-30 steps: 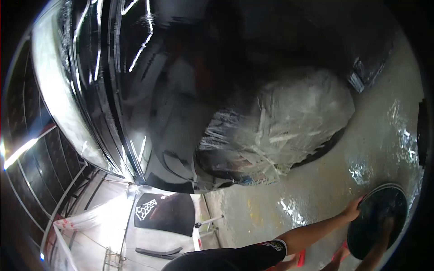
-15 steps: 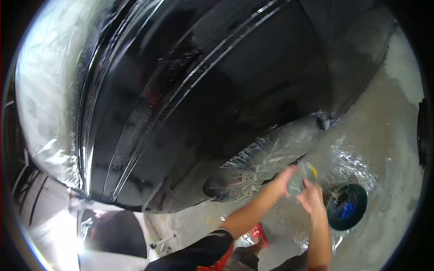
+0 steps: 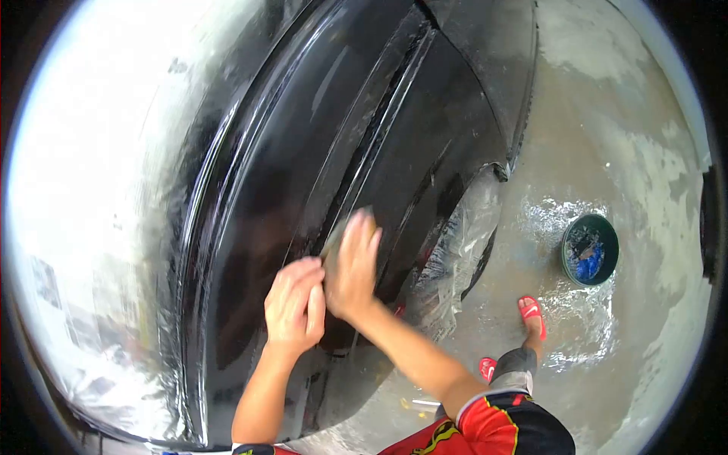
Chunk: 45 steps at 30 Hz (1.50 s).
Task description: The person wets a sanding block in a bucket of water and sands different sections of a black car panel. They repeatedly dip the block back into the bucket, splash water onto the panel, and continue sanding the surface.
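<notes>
Both my hands are at the glossy black car body panel (image 3: 425,114), left of the wheel arch. My left hand (image 3: 294,303) has its fingers bent and pressed together; what lies under them, if anything, is hidden. Beside it on the right, my right hand (image 3: 354,265) is flattened over a thin greyish pad (image 3: 331,241) with a bit of yellow at its edge, pressing it toward the panel. Motion blurs the pad and the right fingers.
Crumpled clear plastic (image 3: 466,243) covers the wheel arch. A dark green bucket (image 3: 569,262) holding water and something blue stands on the wet concrete floor (image 3: 561,136). Whitish sheeting (image 3: 98,227) covers the car's left part. My feet wear red sandals (image 3: 528,307).
Both hands have moved from near the wheel arch and bucket up and left onto the black panel, with the pad. The view has shifted, showing more floor and whitish sheeting.
</notes>
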Tool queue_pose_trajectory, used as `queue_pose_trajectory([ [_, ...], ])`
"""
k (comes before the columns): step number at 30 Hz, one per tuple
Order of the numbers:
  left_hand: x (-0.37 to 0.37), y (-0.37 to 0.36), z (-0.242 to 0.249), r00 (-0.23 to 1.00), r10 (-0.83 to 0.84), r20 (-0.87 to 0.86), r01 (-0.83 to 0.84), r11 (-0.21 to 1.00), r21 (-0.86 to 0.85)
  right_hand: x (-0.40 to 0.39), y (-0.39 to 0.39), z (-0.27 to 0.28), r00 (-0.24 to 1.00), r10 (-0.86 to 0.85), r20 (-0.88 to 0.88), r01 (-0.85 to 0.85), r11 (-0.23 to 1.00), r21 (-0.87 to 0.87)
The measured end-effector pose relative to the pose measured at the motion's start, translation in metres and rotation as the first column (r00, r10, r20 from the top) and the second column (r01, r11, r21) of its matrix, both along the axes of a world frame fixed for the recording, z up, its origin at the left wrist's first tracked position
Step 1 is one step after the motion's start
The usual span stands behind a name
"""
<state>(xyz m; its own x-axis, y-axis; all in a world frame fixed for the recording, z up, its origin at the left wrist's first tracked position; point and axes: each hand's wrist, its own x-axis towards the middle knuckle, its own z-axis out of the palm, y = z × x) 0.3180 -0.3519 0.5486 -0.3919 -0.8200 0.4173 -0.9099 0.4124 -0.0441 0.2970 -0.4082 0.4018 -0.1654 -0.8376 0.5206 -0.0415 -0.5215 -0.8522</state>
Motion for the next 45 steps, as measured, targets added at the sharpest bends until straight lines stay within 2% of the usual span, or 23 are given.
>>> queue_pose_trajectory([
  [2,0.005,0.013,0.01,0.986,0.005,0.168,-0.014,0.999,0.052,0.017,0.038,-0.02,0.99,0.094,-0.104,-0.099,0.994,-0.044],
  [3,0.012,0.021,0.014,0.972,-0.007,0.234,-0.013,0.996,0.085,0.004,0.02,-0.013,0.99,0.101,-0.1,-0.102,0.995,0.0],
  [5,0.02,0.04,0.024,0.951,0.03,0.307,-0.073,0.989,0.13,-0.036,-0.069,0.004,0.99,-0.06,-0.126,0.069,0.995,0.068],
  [7,0.031,0.06,0.029,0.952,0.033,0.306,-0.083,0.985,0.151,-0.074,-0.191,0.0,0.962,-0.24,-0.134,0.239,0.971,-0.019],
  [8,0.033,0.063,0.034,0.95,0.047,0.31,-0.103,0.981,0.166,-0.09,-0.25,-0.001,0.951,-0.297,-0.091,0.299,0.954,0.018],
  [10,0.025,0.048,0.046,0.932,0.021,0.363,-0.093,0.979,0.181,-0.11,-0.309,0.001,0.952,-0.305,-0.018,0.306,0.948,0.086],
  [11,0.019,0.038,0.052,0.913,-0.002,0.408,-0.085,0.977,0.195,-0.104,-0.303,-0.004,0.94,-0.336,-0.055,0.339,0.938,0.069],
  [12,0.012,0.022,0.055,0.911,-0.009,0.412,-0.077,0.978,0.192,-0.099,-0.273,-0.001,0.968,-0.251,-0.015,0.251,0.961,0.12],
  [13,0.003,0.002,0.058,0.916,-0.023,0.401,-0.061,0.979,0.195,-0.09,-0.224,0.002,0.97,-0.234,-0.058,0.238,0.969,0.065],
  [16,-0.015,-0.042,0.05,0.931,-0.072,0.357,-0.017,0.971,0.239,-0.045,-0.096,-0.023,0.995,0.069,-0.069,-0.06,0.989,0.134],
  [18,-0.021,-0.052,0.027,0.926,-0.018,0.378,-0.101,0.951,0.293,-0.069,-0.141,-0.015,0.989,-0.023,-0.148,0.041,0.992,0.117],
  [20,-0.021,-0.052,0.005,0.879,0.003,0.476,-0.161,0.943,0.291,-0.108,-0.242,0.002,0.947,-0.186,-0.262,0.218,0.971,0.101],
  [21,-0.017,-0.048,-0.006,0.808,0.035,0.589,-0.226,0.94,0.254,-0.123,-0.292,0.003,0.95,-0.215,-0.226,0.24,0.967,0.088],
  [22,-0.011,-0.047,-0.015,0.731,0.023,0.682,-0.189,0.967,0.17,-0.13,-0.323,0.001,0.95,-0.246,-0.193,0.265,0.961,0.078],
  [25,-0.008,-0.05,-0.036,0.685,0.106,0.721,-0.195,0.98,0.042,-0.117,-0.286,0.0,0.98,-0.195,-0.051,0.199,0.974,0.112],
  [28,-0.003,-0.055,-0.049,0.651,0.046,0.758,-0.2,0.973,0.113,-0.078,-0.192,-0.024,0.963,-0.132,-0.237,0.174,0.97,0.167],
  [30,-0.001,-0.058,-0.049,0.649,0.037,0.76,-0.235,0.959,0.155,-0.108,-0.235,-0.014,0.985,-0.122,-0.121,0.127,0.991,0.04],
  [32,-0.005,-0.061,-0.046,0.734,0.023,0.678,-0.266,0.929,0.257,-0.133,-0.323,-0.014,0.975,-0.202,-0.088,0.211,0.971,0.11],
  [34,-0.007,-0.062,-0.039,0.789,-0.007,0.614,-0.247,0.912,0.328,-0.144,-0.347,-0.012,0.96,-0.235,-0.149,0.249,0.965,0.084],
  [37,-0.006,-0.061,-0.042,0.853,0.049,0.519,-0.26,0.903,0.342,-0.114,-0.261,-0.04,0.99,-0.123,-0.069,0.121,0.992,-0.039],
  [38,-0.005,-0.063,-0.046,0.858,0.03,0.514,-0.239,0.907,0.346,-0.101,-0.239,-0.049,0.995,-0.076,-0.058,0.079,0.995,0.052],
  [42,0.003,-0.054,-0.048,0.859,0.047,0.51,-0.264,0.893,0.364,-0.152,-0.34,-0.028,0.984,-0.122,-0.129,0.116,0.992,-0.053],
  [45,0.003,-0.054,-0.045,0.87,0.061,0.49,-0.279,0.879,0.387,-0.149,-0.304,-0.037,0.995,-0.035,-0.095,0.03,0.998,-0.049],
])
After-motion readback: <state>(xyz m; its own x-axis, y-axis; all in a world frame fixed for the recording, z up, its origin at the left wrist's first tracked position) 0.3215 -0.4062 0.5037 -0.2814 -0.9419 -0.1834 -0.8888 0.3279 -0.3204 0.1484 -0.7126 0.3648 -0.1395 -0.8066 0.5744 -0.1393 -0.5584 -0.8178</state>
